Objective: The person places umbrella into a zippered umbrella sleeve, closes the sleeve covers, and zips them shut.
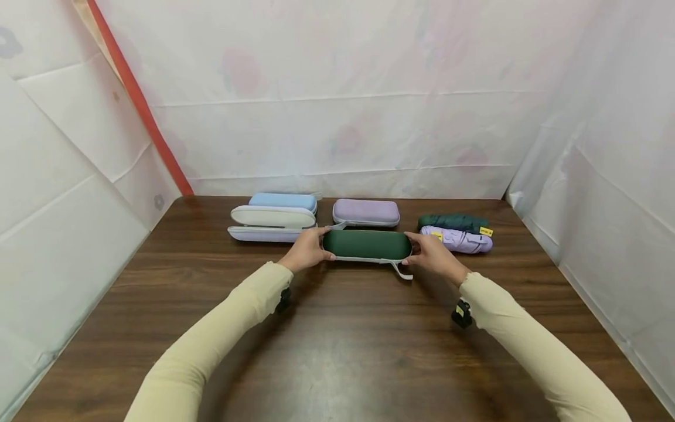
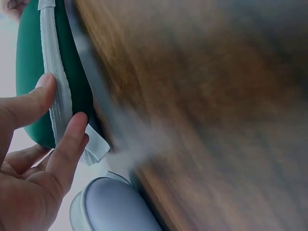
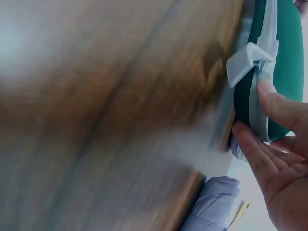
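Note:
A dark green zipped case point(image 1: 367, 244) with a grey zipper band lies across the middle of the wooden table point(image 1: 337, 351). My left hand point(image 1: 307, 249) grips its left end and my right hand point(image 1: 432, 253) grips its right end. In the left wrist view, the thumb and a finger of my left hand point(image 2: 61, 103) pinch the rounded end of the green case point(image 2: 29, 57) at the zipper. In the right wrist view, my right hand point(image 3: 252, 109) holds the other end of the green case point(image 3: 288, 57), next to its grey strap point(image 3: 243, 65). The strap point(image 1: 401, 271) trails toward me on the table.
Behind the green case lie a blue case point(image 1: 283, 201), a cream case point(image 1: 273, 217) on a lavender case point(image 1: 263, 234), and a purple case point(image 1: 366, 211). At right are a dark green folded umbrella point(image 1: 453, 222) and a lilac one point(image 1: 457, 240). White sheets wall three sides.

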The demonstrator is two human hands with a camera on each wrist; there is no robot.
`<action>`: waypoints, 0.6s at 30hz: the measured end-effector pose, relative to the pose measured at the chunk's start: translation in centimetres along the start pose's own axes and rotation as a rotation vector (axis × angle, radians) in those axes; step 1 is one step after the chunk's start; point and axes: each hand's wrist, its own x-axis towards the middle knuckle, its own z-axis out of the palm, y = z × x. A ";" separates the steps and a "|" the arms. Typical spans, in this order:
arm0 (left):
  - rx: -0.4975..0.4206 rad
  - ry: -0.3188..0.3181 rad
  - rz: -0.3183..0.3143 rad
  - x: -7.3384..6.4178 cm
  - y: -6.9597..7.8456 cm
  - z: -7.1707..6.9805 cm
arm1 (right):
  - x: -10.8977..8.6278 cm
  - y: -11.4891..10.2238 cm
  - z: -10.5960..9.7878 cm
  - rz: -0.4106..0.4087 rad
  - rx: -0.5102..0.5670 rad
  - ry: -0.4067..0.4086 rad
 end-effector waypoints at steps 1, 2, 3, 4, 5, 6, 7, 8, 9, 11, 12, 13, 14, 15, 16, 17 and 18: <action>0.001 -0.003 -0.012 0.3 0.0 0.1 | 0.3 0.0 0.0 0.007 -0.001 0.011; 0.007 -0.001 -0.023 0.5 0.0 0.1 | 0.6 0.1 0.0 0.014 -0.010 0.024; 0.009 0.001 -0.035 0.8 0.0 0.1 | 0.9 0.1 0.0 0.020 -0.017 0.034; 0.010 0.000 -0.046 1.0 0.0 0.2 | 1.2 0.1 0.0 0.030 -0.018 0.041; 0.007 -0.002 -0.059 1.2 0.0 0.2 | 1.4 0.1 0.0 0.040 -0.019 0.048; 0.002 -0.003 -0.072 1.4 -0.1 0.3 | 1.6 0.0 0.0 0.052 -0.019 0.055; -0.002 -0.005 -0.083 1.6 -0.1 0.3 | 1.8 -0.1 0.1 0.058 -0.025 0.063; -0.005 -0.008 -0.092 1.8 -0.2 0.3 | 2.0 -0.1 0.1 0.061 -0.029 0.071; -0.010 -0.010 -0.099 1.9 -0.3 0.4 | 2.1 -0.1 0.2 0.066 -0.026 0.076; -0.005 -0.012 -0.103 2.2 -0.4 0.4 | 2.3 -0.2 0.3 0.075 -0.028 0.088; 0.002 -0.012 -0.103 2.3 -0.5 0.4 | 2.4 -0.2 0.3 0.077 -0.032 0.092; 0.008 -0.013 -0.103 2.4 -0.6 0.5 | 2.5 -0.1 0.4 0.076 -0.037 0.093; 0.013 -0.013 -0.102 2.5 -0.6 0.5 | 2.6 -0.1 0.5 0.075 -0.042 0.094; 0.019 -0.011 -0.100 2.5 -0.7 0.5 | 2.7 -0.1 0.5 0.077 -0.046 0.094; 0.024 -0.010 -0.100 2.5 -0.7 0.5 | 2.7 0.0 0.6 0.078 -0.052 0.095; 0.025 -0.011 -0.103 2.6 -0.7 0.5 | 2.8 0.1 0.7 0.077 -0.057 0.096; 0.023 -0.012 -0.106 2.6 -0.7 0.6 | 2.8 0.1 0.8 0.076 -0.058 0.098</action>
